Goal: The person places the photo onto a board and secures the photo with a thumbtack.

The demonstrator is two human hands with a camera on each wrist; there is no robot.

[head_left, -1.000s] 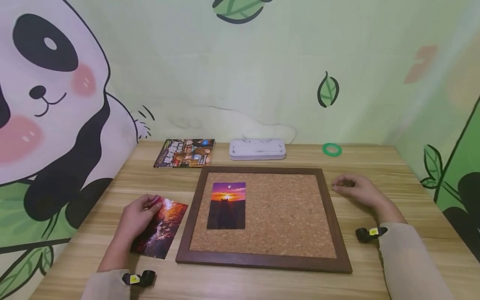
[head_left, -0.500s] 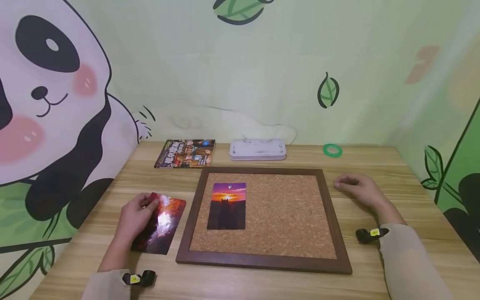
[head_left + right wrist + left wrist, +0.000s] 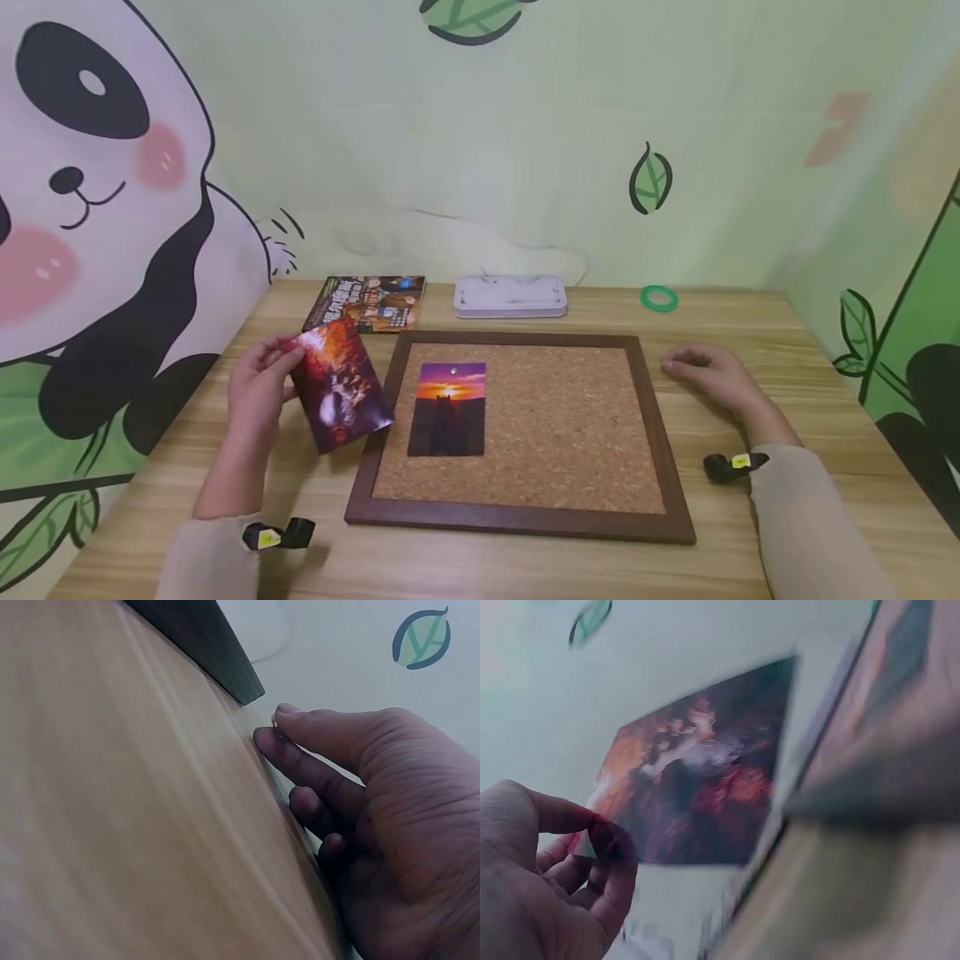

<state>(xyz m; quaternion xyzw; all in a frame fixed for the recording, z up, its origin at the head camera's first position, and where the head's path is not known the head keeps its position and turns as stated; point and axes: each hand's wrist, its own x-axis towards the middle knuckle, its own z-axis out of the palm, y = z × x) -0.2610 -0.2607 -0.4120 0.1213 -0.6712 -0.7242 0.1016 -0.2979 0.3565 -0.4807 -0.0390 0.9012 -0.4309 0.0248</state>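
My left hand (image 3: 258,387) pinches a glossy photo (image 3: 341,387) of fiery red and dark clouds by its upper left corner. The photo is raised and tilted, its lower right corner overlapping the frame of the corkboard (image 3: 577,433) in the head view. In the left wrist view, thumb and fingers grip the photo (image 3: 697,772) at one corner. A sunset photo (image 3: 447,417) lies on the cork's left side, a small pale pin (image 3: 453,371) at its top. Right of the board, my right hand (image 3: 708,375) rests by the table, thumb and forefinger pinching a tiny clear pin (image 3: 277,726).
Behind the board on the wooden table (image 3: 525,575) lie a comic-style book (image 3: 382,302), a white marbled tin case (image 3: 510,297) and a green ring (image 3: 659,298), like a tape roll. A wall covering with a panda and leaves rises behind.
My left hand has lifted the red photo off the table and turned it, swinging it toward the board's left edge. The right hand stays in about the same place.
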